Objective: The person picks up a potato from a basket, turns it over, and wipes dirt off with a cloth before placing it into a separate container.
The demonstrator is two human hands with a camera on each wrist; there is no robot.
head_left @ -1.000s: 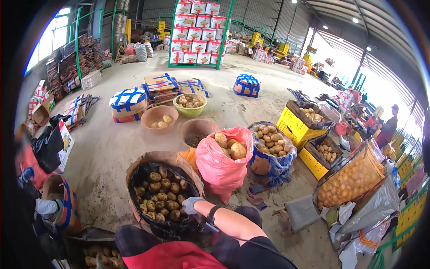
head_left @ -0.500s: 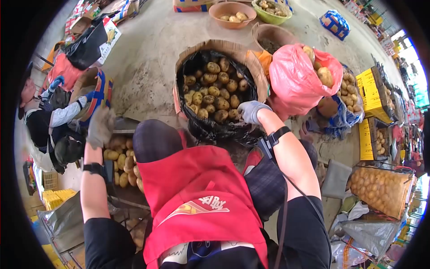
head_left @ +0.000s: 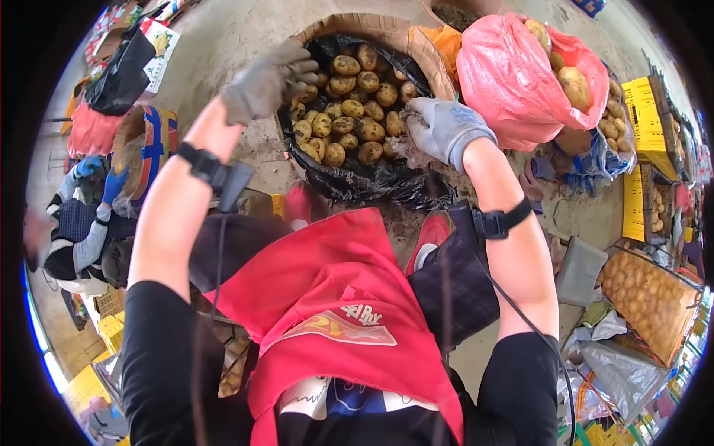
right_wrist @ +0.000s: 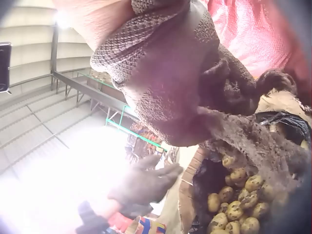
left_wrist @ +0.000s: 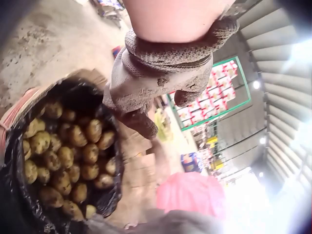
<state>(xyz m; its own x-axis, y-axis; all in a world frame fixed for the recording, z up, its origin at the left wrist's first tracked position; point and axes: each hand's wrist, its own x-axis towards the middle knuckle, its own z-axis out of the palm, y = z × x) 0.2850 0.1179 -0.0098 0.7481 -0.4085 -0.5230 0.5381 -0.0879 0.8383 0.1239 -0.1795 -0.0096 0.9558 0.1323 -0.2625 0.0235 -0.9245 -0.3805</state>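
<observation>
The concrete floor (head_left: 223, 44) lies bare beyond the far-left side of the brown sack (head_left: 387, 30), which gives open room there; on the right the sack's rim touches a pink bag (head_left: 513, 82) of larger potatoes, with yellow crates (head_left: 639, 111) just beyond, so that side is crowded; the near edge is hemmed in by the person's knees and red apron (head_left: 335, 297).

The sack stands upright and open-mouthed, lined with a black liner (head_left: 387, 186) that spills over the near rim in folds; inside it sits a heap of small, brown, dusty potatoes (head_left: 349, 111).

The left hand (head_left: 268, 78), in a grey glove, hangs in the air above the sack's left rim; its fingers are loosely curled downward and hold nothing (the left wrist view shows this plainly). The right hand (head_left: 446, 130), also gloved, sits on the near right rim; its fingers are curled round the soiled edge of the black liner.

Half a second ago the left hand was low on the person's left, over a separate box of potatoes; now it has come up over the sack; the right hand has stayed at the same rim.
</observation>
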